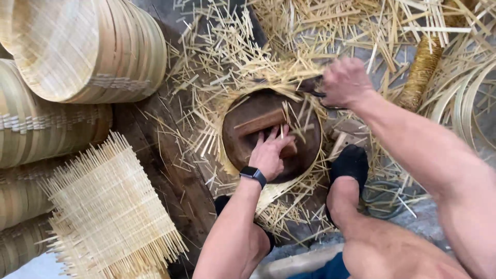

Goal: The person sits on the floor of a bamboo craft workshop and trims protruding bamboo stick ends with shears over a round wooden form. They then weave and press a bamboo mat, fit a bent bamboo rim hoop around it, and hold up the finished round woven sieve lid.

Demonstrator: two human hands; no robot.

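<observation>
So we're looking straight down at a round bamboo hoop (316, 155) sitting on a dark wooden worktop (170, 175), dead centre between our knees. Inside the hoop there's a dark brown round block (248, 144), scuffed and worn, with a reddish wooden bar (261, 123) lying slantwise across it. Pale bamboo strips poke out all around the hoop's rim like a ragged fringe, thickest along the top and the lower edge.

Our left hand (269, 153) is pressed flat on the block, fingers spread over the bar's lower end, black watch (253, 174) on the wrist. Our right hand (345, 81) is up at the hoop's top right edge, closed in a fist round a dark tool (312, 89). We can't make out what kind of tool, it's mostly hidden and a bit blurred.

A black-socked foot (350, 164) rests just beside the hoop on the right.

Off-cuts (227, 57) litter everything above and around. To the left there's a stack of finished round baskets (88, 46) lying on their sides, and below them a square woven mat (108, 206) with loose strip ends bristling out on all edges. A wrapped, rope-like bundle (421, 70) lies at top right, next to some thin bent bamboo rings (467, 98).
</observation>
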